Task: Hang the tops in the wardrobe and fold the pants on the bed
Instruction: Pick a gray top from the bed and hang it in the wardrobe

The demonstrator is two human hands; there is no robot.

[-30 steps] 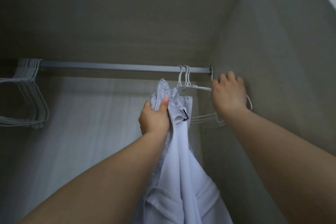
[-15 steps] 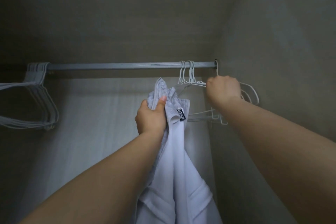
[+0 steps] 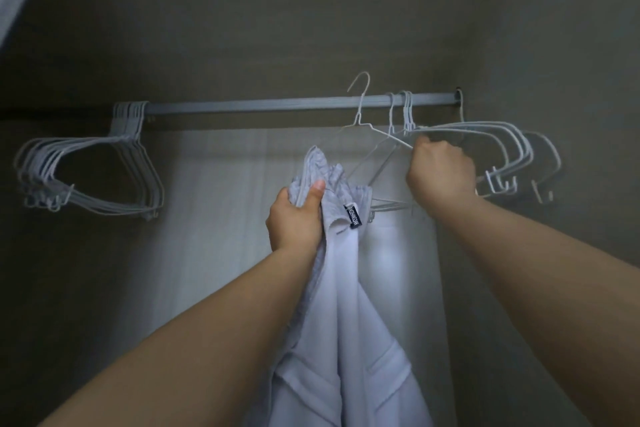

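My left hand (image 3: 294, 218) grips the bunched collar of a white top (image 3: 346, 340), which hangs down below the wardrobe rail (image 3: 263, 106); a black label shows at its neck. My right hand (image 3: 440, 170) grips the shoulder of a white wire hanger (image 3: 362, 107). That hanger's hook stands above the rail, lifted off it. Its lower bar runs behind the top.
Several white wire hangers (image 3: 498, 146) stay on the rail at the right end, close to the wardrobe's right wall (image 3: 554, 62). Another bunch of hangers (image 3: 86, 170) hangs at the left end. The rail between them is bare.
My right hand has lifted one hanger so its hook rose off the rail and moved left, away from the others. My left hand keeps its hold on the top.
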